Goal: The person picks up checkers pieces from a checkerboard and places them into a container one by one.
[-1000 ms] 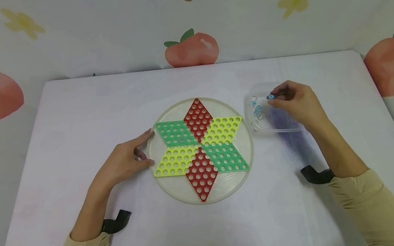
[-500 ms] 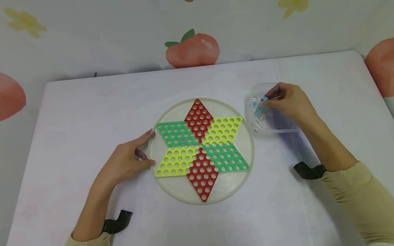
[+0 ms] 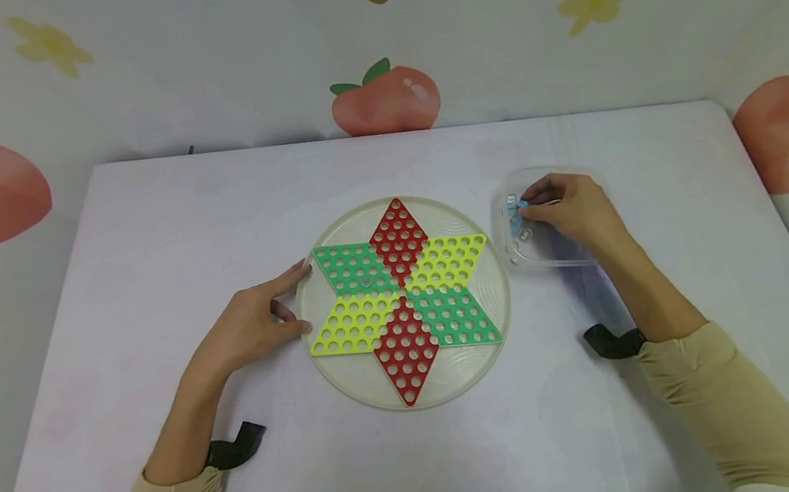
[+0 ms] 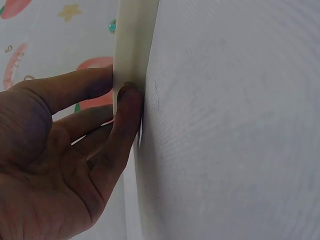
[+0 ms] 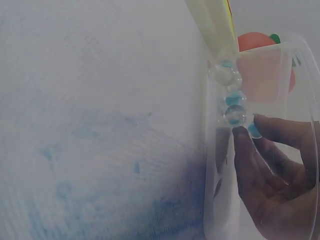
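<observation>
A round Chinese checkers board (image 3: 472, 365) with red, green and yellow star points lies mid-table. One clear marble (image 3: 366, 282) sits in a hole of its upper left green point. My left hand (image 3: 247, 325) touches the board's left rim with thumb and fingers, which the left wrist view shows against the rim's side. Right of the board stands a clear plastic box (image 3: 556, 263). Over it my right hand (image 3: 574, 208) pinches a blue marble (image 5: 255, 131) between thumb and fingertip. More clear-and-blue marbles (image 5: 235, 115) lie along the box's side nearest the board.
A white cloth covers the table (image 3: 412, 479), whose back edge meets a printed backdrop (image 3: 224, 60) with peaches and flowers. A black strap (image 3: 614, 341) sticks out at the right wrist, another strap (image 3: 236, 445) at the left.
My right hand has moved left and slightly nearer me with the blue marble, toward the other marbles in the box. The left hand stays at the board's rim.
</observation>
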Available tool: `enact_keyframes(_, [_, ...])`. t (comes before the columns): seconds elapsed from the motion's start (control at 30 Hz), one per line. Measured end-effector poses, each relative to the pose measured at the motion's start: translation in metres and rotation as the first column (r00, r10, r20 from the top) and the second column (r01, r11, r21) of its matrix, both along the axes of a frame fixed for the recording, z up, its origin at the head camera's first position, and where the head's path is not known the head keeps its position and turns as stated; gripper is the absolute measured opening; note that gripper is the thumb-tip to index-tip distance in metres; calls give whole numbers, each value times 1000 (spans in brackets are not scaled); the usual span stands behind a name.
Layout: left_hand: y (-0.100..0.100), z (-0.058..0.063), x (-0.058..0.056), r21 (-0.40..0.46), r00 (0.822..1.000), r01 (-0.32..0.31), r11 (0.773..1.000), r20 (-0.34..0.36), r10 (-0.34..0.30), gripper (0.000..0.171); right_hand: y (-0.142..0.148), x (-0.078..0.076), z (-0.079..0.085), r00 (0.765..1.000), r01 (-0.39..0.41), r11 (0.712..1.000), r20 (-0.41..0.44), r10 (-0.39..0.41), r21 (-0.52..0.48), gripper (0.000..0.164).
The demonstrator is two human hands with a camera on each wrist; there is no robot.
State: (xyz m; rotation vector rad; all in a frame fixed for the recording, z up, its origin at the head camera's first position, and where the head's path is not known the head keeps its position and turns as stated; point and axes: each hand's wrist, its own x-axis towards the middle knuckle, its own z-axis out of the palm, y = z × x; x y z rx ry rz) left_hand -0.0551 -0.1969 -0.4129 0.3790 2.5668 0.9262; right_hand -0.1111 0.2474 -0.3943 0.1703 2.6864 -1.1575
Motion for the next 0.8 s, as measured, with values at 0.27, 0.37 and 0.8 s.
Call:
enact_keyframes(0.27, [-1,0,1,3,1000,4,1000,-6,-4,82,0,-3,-1,998,-18,1000,60,19,-15,36])
enact_keyframes(0.37, [-1,1,2,5,1000,0,1000,-2,0,82,1,-4,-1,997,-14,999,82,17,-35,36])
enact_keyframes(0.8, [0,0,1,10,1000,9,1000,-1,-9,81,1,-5,-1,995,0,1000,102,2,-16,37])
